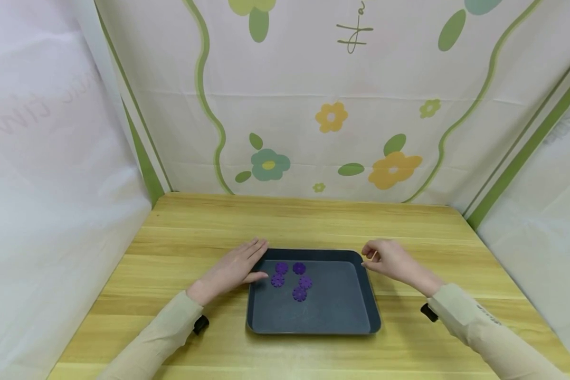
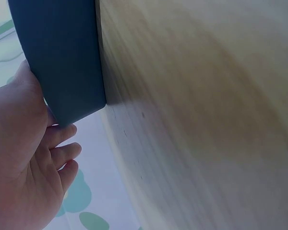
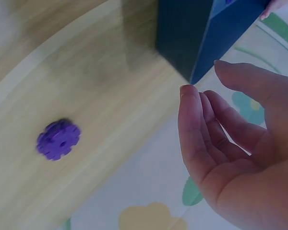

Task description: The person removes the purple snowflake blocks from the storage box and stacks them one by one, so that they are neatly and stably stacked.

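A dark blue tray (image 1: 313, 316) sits on the wooden table and holds several purple gear-shaped discs (image 1: 300, 282) in its far left part. My left hand (image 1: 237, 266) lies flat at the tray's far left corner, fingers straight and thumb at the rim; the left wrist view shows the left hand (image 2: 24, 158) against the tray's wall (image 2: 62, 57). My right hand (image 1: 385, 258) hovers by the far right corner with fingers loosely curled, and the right hand (image 3: 230, 143) holds nothing. One more purple disc (image 3: 58, 139), blurred, is over the bare wood beside the tray's corner (image 3: 182, 43).
The wooden table (image 1: 180, 232) is enclosed by white sheets, with a flower-patterned backdrop (image 1: 332, 116) behind. Bare wood runs along the table's far side and on both sides of the tray.
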A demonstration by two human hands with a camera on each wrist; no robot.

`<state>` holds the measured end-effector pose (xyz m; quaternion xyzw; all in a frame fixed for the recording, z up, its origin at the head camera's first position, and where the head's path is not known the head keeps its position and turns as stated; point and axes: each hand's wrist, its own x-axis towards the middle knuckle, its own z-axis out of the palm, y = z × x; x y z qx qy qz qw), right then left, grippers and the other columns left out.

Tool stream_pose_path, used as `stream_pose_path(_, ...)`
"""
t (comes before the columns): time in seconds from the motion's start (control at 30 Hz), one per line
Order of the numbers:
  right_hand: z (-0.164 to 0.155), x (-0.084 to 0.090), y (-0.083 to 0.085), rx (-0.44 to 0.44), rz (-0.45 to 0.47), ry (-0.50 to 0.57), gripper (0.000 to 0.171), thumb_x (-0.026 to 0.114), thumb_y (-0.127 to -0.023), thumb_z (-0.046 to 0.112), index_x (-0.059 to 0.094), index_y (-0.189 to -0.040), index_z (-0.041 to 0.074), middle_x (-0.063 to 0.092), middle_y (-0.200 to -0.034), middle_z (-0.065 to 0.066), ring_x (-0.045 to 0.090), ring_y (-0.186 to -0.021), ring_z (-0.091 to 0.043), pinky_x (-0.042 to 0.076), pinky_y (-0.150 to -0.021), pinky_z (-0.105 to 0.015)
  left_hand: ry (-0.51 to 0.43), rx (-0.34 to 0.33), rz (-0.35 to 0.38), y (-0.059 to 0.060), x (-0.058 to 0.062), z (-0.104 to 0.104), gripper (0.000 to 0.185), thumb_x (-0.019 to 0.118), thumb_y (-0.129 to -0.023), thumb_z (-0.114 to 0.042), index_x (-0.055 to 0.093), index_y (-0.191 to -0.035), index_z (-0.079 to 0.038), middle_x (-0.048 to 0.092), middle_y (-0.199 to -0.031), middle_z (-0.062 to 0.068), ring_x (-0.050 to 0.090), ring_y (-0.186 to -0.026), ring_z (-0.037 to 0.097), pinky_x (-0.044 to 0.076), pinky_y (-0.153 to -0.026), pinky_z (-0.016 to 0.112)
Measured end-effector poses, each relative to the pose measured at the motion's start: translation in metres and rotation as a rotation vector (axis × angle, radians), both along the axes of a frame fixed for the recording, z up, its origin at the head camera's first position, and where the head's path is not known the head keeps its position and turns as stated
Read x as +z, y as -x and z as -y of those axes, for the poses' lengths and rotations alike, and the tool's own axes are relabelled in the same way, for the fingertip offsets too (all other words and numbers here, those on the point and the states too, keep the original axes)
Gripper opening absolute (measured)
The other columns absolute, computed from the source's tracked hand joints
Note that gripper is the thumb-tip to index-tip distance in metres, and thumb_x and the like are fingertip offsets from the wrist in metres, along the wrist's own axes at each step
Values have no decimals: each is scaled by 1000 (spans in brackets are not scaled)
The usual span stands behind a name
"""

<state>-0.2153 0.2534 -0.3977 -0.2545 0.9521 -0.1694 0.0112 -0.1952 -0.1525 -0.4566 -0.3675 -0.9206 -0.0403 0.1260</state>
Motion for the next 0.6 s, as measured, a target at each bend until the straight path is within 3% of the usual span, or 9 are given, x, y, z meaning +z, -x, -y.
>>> stream_pose_path(0.37,28,-2,-1,54,11,-3,16,78,-84,11,71,-96,2,71,-85,-6,62,-70,-6,54,-62,-20,5,13,25,0,0,-1,76,61,-94,-49,43,-149,0,45,-154,17,46,-142,33,44,-114,46)
stream_pose_path(0.6,42,-9,-1,120,0,15,16,78,-83,10,71,-95,1,71,-86,-10,64,-71,-11,54,-63,-19,4,5,4,1,0,0,76,61,-93,-50,44,-148,1,47,-152,18,48,-140,34,45,-113,45)
